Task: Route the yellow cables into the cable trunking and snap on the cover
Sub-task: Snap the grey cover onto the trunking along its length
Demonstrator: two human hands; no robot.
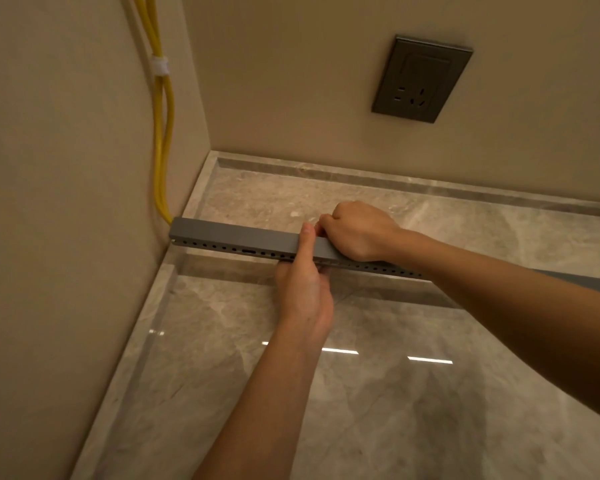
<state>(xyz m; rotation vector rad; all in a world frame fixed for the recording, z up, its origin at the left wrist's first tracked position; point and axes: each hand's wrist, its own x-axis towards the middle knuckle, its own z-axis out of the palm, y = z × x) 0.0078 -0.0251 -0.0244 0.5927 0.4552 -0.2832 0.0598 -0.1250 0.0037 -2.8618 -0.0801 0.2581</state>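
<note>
Hands meet on the long grey plastic cable trunking [236, 237], which runs across the polished grey marble floor [378, 410] from the beige wall [66, 202] on our left. Our left hand [305, 289] grips it from the near side, thumb laid over the flat grey snap-on cover [232, 232]. Our right hand [357, 230] is curled into a fist, pressing down on the cover. Yellow cables [161, 140], bound with a white tie [160, 65], drop down the wall into the trunking's end. A dark grey wall socket [421, 77] sits above.
</note>
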